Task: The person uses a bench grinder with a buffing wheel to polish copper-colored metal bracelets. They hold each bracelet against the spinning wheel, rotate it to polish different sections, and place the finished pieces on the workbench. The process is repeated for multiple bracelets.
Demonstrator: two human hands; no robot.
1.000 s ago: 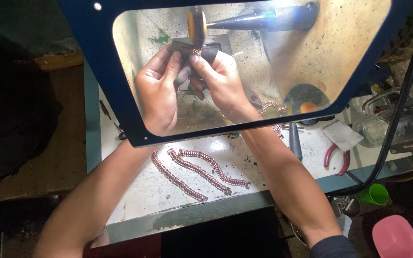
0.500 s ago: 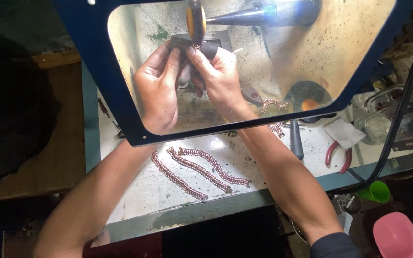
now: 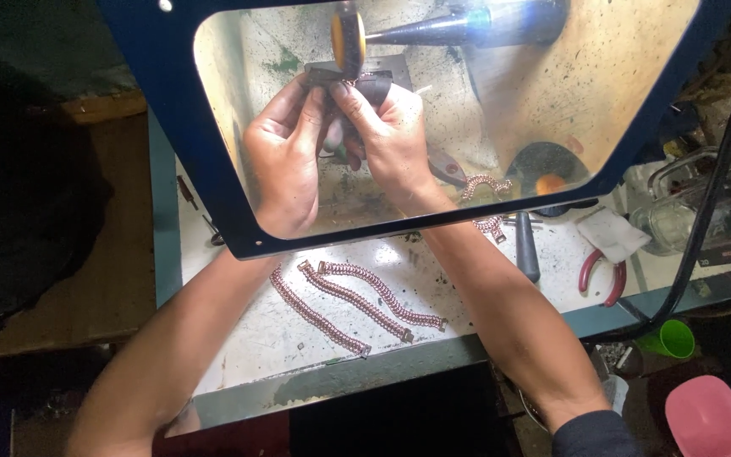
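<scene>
Both hands pinch one small dark piece (image 3: 357, 85) at the fingertips: left hand (image 3: 285, 161) on its left side, right hand (image 3: 391, 140) on its right. The orange wheel (image 3: 347, 38) touches it from above. Three chains (image 3: 357, 300) lie below the wrists, outside the shield (image 3: 213, 169).

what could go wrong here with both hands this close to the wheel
1. The left hand and right hand pinch a small dark piece right under the orange wheel; if the wheel is turning, fingertips might get caught.
2. The piece looks small, so it may get snatched away.
3. The forearms pass over the chain bracelets and might drag them off the bench.
</scene>
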